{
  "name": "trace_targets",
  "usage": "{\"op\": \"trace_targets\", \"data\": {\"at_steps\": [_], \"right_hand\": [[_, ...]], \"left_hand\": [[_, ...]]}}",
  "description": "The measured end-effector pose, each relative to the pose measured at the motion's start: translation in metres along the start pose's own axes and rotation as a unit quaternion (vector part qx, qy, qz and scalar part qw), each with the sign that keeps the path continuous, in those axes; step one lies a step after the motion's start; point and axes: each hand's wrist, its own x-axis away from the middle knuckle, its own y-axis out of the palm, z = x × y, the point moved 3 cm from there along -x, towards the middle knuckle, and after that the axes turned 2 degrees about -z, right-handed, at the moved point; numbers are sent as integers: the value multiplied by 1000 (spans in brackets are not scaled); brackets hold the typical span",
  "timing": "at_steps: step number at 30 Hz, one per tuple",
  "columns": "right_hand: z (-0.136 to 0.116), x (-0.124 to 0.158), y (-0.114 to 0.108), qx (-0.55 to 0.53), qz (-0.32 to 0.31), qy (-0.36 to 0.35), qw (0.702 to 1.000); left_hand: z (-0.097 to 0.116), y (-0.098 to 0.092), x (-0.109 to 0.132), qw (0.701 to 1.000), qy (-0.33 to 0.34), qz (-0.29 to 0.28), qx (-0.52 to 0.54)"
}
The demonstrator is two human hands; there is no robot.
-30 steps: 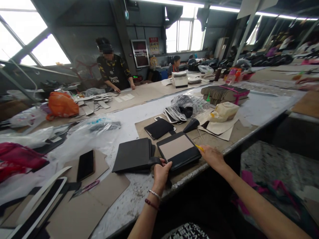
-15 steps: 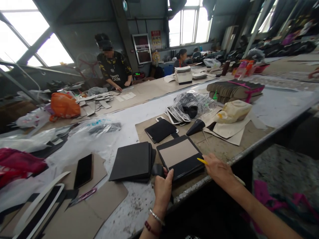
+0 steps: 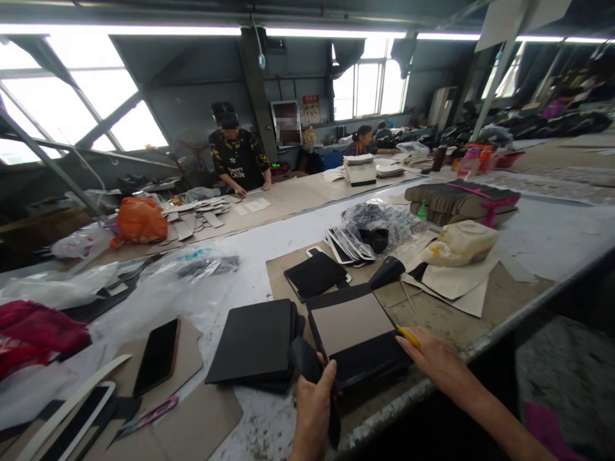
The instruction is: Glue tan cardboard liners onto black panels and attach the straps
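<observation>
My left hand (image 3: 314, 397) is closed round a black rounded tool (image 3: 306, 360), its thumb at the near left corner of a black panel (image 3: 368, 349) with a beige patch (image 3: 353, 322). At the panel's right edge, my right hand (image 3: 430, 355) is closed on a yellow tool (image 3: 408, 337) whose tip reaches the edge. Left of the panel lies a stack of black boards (image 3: 252, 339). Behind it are a smaller black piece (image 3: 317, 274) and a black cone-shaped object (image 3: 387, 271).
A phone (image 3: 157, 355) and a pink-handled cutter (image 3: 148, 416) lie at left. Farther back are a plastic bag (image 3: 379, 224), a yellowish container (image 3: 461, 243) and bundled grey pieces (image 3: 461, 202). A person (image 3: 239, 157) stands across the table; another sits beyond.
The view has tilted up, so things appear lower. The black tool in my left hand now shows more fully, raised beside the panel. My right hand stays at the panel's right edge.
</observation>
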Motion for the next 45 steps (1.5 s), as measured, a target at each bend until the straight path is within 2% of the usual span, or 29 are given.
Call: {"op": "trace_targets", "data": {"at_steps": [4, 10, 13, 17, 21, 24, 28, 32, 35, 37, 39, 41, 43, 45], "right_hand": [[-4, -3, -11, -59, -10, 46, 997], [3, -6, -11, -94, -76, 73, 990], [2, -6, -14, -89, -79, 74, 990], [-10, -3, -21, -174, -99, 73, 977], [-19, -9, -31, -207, -83, 78, 972], [-29, -27, -41, -159, -86, 50, 982], [-52, -76, -54, -93, -103, -6, 990], [-78, -142, -55, 4, -104, -45, 994], [-91, -189, -45, 47, -100, -44, 993], [-95, -211, -38, 81, -78, -37, 993], [-94, -219, -35, 115, -42, -25, 992], [-87, -214, -38, 137, -14, -11, 990], [-73, -199, -50, 142, 6, -1, 990], [-51, -179, -73, 134, 32, 17, 990]], "left_hand": [[-6, -3, -3, 999, -6, 0, 41], [-18, -6, -8, 998, -9, 2, 61], [-16, -7, -6, 998, -8, 11, 60], [-10, -9, -4, 999, -16, 2, 41], [2, -8, -3, 999, -20, -23, -16], [19, -4, -7, 999, -4, -41, -27], [49, 6, -29, 997, 28, -58, -33], [79, 15, -70, 998, 51, -32, -35], [97, 21, -106, 997, 55, -13, -45], [106, 22, -128, 996, 53, 0, -65], [111, 19, -143, 993, 57, 23, -97], [113, 12, -147, 988, 68, 40, -136], [109, 5, -138, 981, 82, 19, -173], [99, -2, -120, 974, 89, -25, -206]]}}
